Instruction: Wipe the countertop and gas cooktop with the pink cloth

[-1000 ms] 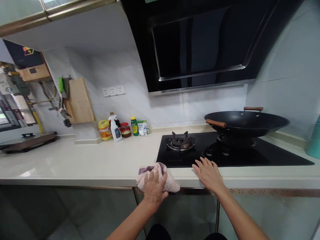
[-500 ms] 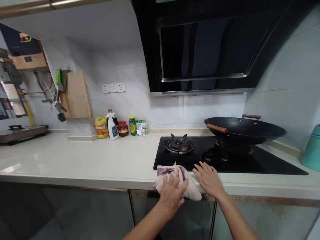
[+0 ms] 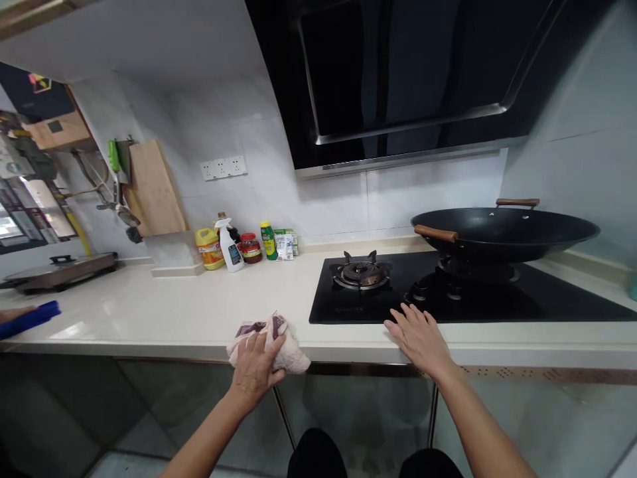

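A white and purple cloth (image 3: 292, 355) lies bunched at the front edge of the white countertop (image 3: 164, 312), left of the stove. My left hand (image 3: 256, 365) presses down on it, fingers curled over the fabric. Fingers spread and palm down, my right hand (image 3: 417, 335) rests on the counter by the front edge of the black gas stove (image 3: 328, 309), holding nothing. Its fingertips reach over the glass just below the control knobs (image 3: 419, 291).
A black wok (image 3: 502, 232) sits on the right burner; the left burner (image 3: 361, 273) is bare. Along the wall stand a yellow jug (image 3: 210, 249), a spray bottle (image 3: 229, 245), a red-lidded jar (image 3: 250, 248) and a green bottle (image 3: 269, 240). At far left, another person's hand holds something blue (image 3: 34, 318).
My left hand has slid the cloth leftward along the counter edge, away from the stove. My right hand stays near the stove front. Another person's hand with a blue thing has appeared at far left.
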A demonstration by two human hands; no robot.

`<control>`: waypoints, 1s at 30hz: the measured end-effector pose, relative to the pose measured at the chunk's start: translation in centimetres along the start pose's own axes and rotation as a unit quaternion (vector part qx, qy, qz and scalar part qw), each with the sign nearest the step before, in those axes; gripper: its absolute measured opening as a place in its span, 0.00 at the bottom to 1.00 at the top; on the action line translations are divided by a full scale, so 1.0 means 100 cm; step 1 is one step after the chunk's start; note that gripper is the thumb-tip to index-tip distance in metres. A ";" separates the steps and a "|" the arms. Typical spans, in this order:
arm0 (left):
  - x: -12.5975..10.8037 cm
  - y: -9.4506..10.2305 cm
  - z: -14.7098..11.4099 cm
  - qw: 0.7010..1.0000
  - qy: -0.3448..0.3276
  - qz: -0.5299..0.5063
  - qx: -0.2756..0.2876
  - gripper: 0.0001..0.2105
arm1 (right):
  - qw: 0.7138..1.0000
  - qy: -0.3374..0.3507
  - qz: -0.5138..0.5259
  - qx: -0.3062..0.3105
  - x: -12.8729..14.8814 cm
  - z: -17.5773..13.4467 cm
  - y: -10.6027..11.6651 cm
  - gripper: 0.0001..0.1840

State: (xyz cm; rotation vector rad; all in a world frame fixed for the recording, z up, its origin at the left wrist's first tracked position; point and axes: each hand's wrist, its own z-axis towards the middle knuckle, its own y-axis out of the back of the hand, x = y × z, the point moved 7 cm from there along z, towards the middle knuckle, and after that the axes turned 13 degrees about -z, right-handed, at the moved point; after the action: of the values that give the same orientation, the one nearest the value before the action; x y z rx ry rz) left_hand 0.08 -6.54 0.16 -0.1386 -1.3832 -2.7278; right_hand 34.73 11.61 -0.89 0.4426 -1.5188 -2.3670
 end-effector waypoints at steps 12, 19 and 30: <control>-0.122 -0.028 0.037 0.996 0.000 -0.090 0.029 0.40 | 1.000 -0.004 -0.020 -0.012 -0.001 0.002 -0.004 0.34; -0.241 -0.058 0.070 0.977 -0.080 -0.190 0.048 0.40 | 0.999 0.012 0.004 -0.047 -0.010 0.001 -0.013 0.33; -0.244 -0.053 0.072 0.973 -0.117 -0.197 0.037 0.34 | 0.932 0.075 0.336 -0.117 0.024 -0.035 0.028 0.31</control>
State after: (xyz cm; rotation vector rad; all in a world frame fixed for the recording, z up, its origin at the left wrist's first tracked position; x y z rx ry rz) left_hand 24.06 3.09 -2.70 -0.2083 -1.7397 -3.0517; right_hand 34.20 6.59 0.07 0.0248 -1.0683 -1.8791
